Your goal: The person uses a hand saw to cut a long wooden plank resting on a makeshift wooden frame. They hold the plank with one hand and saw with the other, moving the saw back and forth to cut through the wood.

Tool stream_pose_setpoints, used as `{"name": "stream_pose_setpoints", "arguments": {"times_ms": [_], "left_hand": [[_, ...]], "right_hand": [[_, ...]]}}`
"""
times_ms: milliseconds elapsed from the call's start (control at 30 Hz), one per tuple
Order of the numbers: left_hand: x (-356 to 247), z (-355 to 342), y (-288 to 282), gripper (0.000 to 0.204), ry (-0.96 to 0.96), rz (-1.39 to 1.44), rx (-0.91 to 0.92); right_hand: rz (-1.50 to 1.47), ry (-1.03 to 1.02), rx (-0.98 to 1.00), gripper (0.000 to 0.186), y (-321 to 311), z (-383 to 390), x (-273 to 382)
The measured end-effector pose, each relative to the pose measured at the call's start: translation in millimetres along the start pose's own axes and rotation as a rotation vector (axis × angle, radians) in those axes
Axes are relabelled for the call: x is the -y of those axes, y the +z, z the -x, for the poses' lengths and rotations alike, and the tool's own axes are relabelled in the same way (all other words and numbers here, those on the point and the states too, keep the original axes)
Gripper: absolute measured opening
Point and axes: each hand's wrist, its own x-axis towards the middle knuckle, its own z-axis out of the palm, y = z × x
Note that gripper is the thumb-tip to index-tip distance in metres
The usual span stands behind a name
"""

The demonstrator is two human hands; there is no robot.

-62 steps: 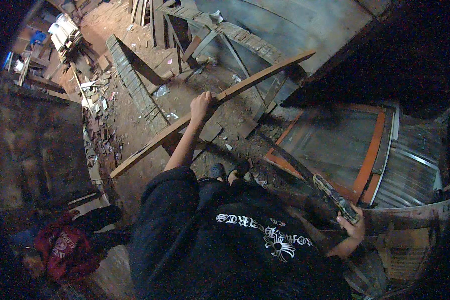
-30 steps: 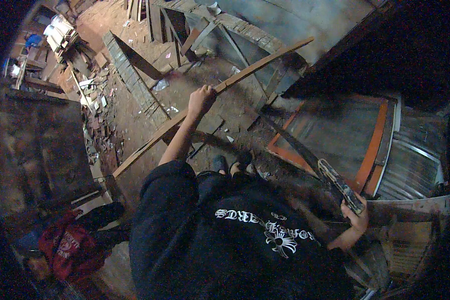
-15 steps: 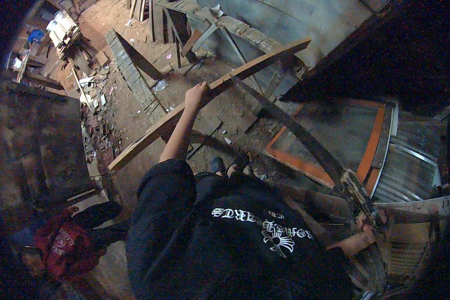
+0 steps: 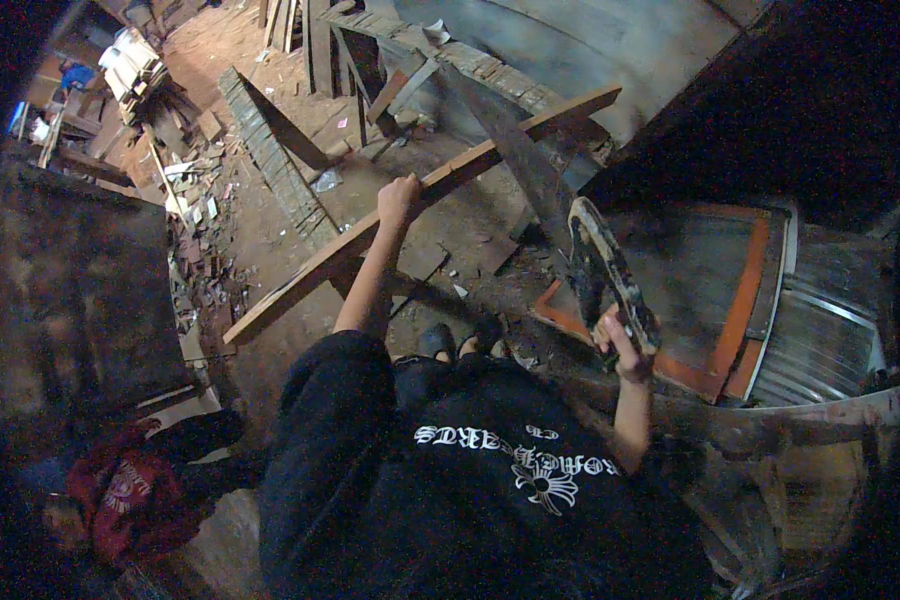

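Note:
A long wooden plank (image 4: pixel 310 275) slants across the view from lower left to upper right. My left hand (image 4: pixel 398 198) is closed round it near its middle. In my right hand (image 4: pixel 622 342) is a handsaw (image 4: pixel 535 180), gripped by its worn handle. The wide dark blade runs up and away to the left, crossing the plank to the right of my left hand. I cannot make out exactly where the teeth meet the wood.
Rough wooden trestles (image 4: pixel 280 165) stand beyond and below the plank. Wood scraps (image 4: pixel 205 240) litter the ground at left, near a pile of cut pieces (image 4: pixel 133 72). An orange-framed panel (image 4: pixel 755 270) and corrugated metal (image 4: pixel 820 345) lie at right. A person in red (image 4: pixel 135 500) is at lower left.
My right hand has pushed the saw forward, up and to the left, from the lower right. The blade now reaches well past the plank. My left hand stays on the plank.

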Motion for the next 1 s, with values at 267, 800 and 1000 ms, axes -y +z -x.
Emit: {"name": "stream_pose_setpoints", "arguments": {"times_ms": [267,800,1000], "left_hand": [[-8,2,-12,0.016,0.013,0.018,0.074],[-2,5,4,0.015,0.052,0.118,-0.105],[2,3,12,0.013,0.061,0.067,-0.086]], "right_hand": [[0.107,-0.091,0.16,0.013,20,-34,-77],[0.235,-0.202,0.127,0.013,32,-54,-111],[0.096,-0.005,0.164,0.018,19,-57,-118]]}}
